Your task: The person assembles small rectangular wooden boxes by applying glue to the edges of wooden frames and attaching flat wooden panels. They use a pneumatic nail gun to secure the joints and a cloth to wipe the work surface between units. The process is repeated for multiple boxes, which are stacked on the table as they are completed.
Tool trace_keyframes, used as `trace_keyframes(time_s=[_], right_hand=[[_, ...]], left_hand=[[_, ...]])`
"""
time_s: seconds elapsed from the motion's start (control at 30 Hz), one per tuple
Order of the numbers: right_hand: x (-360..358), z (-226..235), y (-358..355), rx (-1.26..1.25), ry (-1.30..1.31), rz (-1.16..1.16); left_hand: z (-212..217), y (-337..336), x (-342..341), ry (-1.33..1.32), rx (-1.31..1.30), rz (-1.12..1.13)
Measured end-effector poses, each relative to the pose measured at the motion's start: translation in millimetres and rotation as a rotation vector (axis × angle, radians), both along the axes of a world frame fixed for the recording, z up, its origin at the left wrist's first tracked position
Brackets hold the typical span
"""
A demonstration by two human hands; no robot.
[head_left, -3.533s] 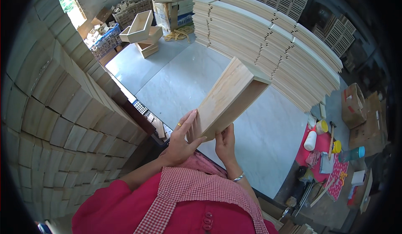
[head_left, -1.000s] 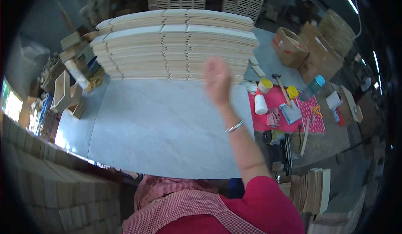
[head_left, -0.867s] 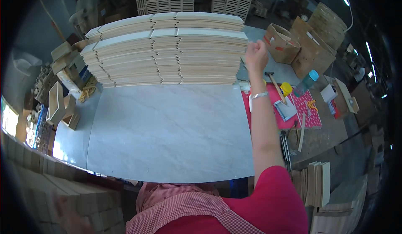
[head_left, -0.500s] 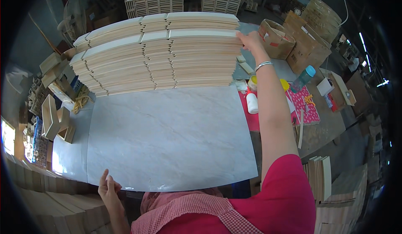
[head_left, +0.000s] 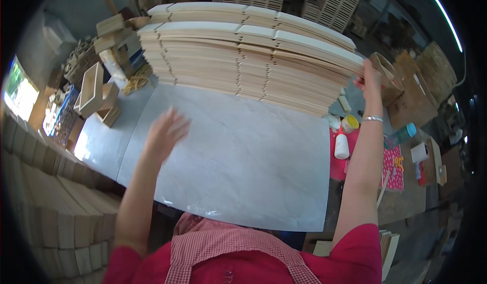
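- Right hand pinches a board at the right end of the plank stack, bench's far edge; a careless yank could topple neighbours.
- Left hand hovers spread, holding nothing, so no bracing.

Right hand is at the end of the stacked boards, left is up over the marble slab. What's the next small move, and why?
Probably bring the left hand forward to the near face of the stack of wooden boards. The right hand already touches the stack's right end near the top layers, while the left is open in mid-air above the grey slab, touching nothing. Long boards likely need support at both ends.
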State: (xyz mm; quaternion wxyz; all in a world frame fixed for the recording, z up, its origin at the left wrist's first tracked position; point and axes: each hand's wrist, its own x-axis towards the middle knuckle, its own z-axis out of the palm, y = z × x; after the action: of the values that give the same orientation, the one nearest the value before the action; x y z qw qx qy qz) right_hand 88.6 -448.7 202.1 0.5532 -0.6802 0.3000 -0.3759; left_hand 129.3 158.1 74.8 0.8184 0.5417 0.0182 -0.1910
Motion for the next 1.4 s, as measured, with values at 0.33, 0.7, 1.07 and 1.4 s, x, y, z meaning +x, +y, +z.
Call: trace_keyframes(time_s=[0.33, 0.7, 1.07, 1.4], right_hand=[[-67.0, -15.8, 48.4, 0.082, -0.128, -0.003], [-268.9, -173.9, 99.9, 0.151, 0.031, -0.053], [-333.8, -174.8, 153.2, -0.376, 0.938, 0.317], [-304.1, -285.8, -141.1, -0.56, 0.761, 0.06]], left_hand=[[96.9, -113.6, 204.8, 0.237, -0.48, 0.146], [-20.6, -33.8, -50.0, 0.12, -0.375, 0.153], [-118.8, 109.7, -200.0, 0.369, -0.285, 0.174], [-122.9, 103.3, -203.5, 0.447, -0.42, 0.173]])
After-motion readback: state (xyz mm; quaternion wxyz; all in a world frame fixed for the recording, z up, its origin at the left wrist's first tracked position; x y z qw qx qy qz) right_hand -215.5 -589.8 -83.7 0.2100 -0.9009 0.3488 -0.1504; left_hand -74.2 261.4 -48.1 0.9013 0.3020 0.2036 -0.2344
